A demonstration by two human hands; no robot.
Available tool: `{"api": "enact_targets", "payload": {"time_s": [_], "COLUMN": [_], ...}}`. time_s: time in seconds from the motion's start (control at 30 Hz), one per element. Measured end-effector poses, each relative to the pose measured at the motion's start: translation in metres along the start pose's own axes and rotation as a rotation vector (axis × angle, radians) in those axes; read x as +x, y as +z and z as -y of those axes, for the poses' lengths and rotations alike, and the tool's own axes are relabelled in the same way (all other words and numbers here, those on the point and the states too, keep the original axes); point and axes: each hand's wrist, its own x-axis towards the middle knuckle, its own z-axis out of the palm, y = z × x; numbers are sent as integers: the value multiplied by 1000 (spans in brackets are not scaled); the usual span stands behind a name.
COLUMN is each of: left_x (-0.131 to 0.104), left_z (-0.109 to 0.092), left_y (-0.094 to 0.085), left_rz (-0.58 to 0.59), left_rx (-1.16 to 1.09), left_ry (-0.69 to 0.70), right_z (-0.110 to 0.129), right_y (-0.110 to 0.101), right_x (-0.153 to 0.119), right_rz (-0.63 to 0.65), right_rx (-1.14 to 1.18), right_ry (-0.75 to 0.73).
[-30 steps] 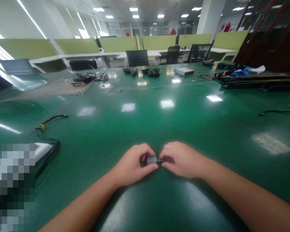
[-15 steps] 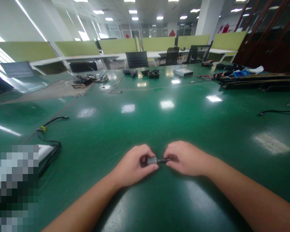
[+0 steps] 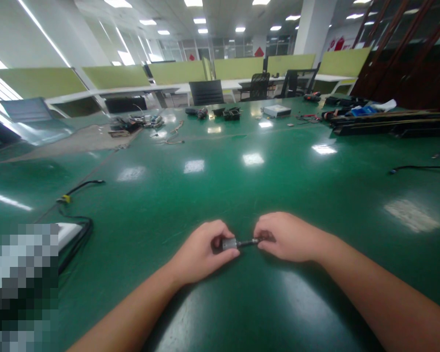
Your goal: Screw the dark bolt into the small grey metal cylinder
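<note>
My left hand (image 3: 205, 252) is closed around a short grey cylinder (image 3: 229, 243), with thumb and fingers on its sides. A thin dark rod (image 3: 246, 242) runs from the cylinder's right end toward my right hand (image 3: 289, 237). The fingertips of my right hand pinch the rod's far end, where a darker piece shows partly between the fingers. Whether the rod and cylinder are one part cannot be told. Both hands are low over the green table (image 3: 220, 195), a small gap apart, and the rod spans that gap.
A black cable (image 3: 84, 184) with a yellow tag lies at left, near a white-edged, pixelated object (image 3: 69, 232). Another black cable (image 3: 421, 168) lies at right. Farther back are a silver box (image 3: 276, 111), dark long bars (image 3: 388, 124), and assorted electronic parts (image 3: 143, 121).
My right hand has moved slightly to the right, away from my left hand. More of the thin rod shows between them. My left hand has stayed nearly in place.
</note>
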Motion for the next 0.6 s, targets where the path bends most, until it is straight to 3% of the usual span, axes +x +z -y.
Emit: {"api": "enact_targets", "payload": {"time_s": [0.37,0.6], "left_x": [-1,0], "left_z": [1,-4], "left_y": [1,0], "left_rz": [1,2], "left_rx": [-12,29], "left_ry": [-35,3], "right_z": [-21,-16], "right_y": [-23,-11], "right_x": [-8,-2], "right_rz": [96,10], "right_rx": [22,43], "right_ry": [174,81]}}
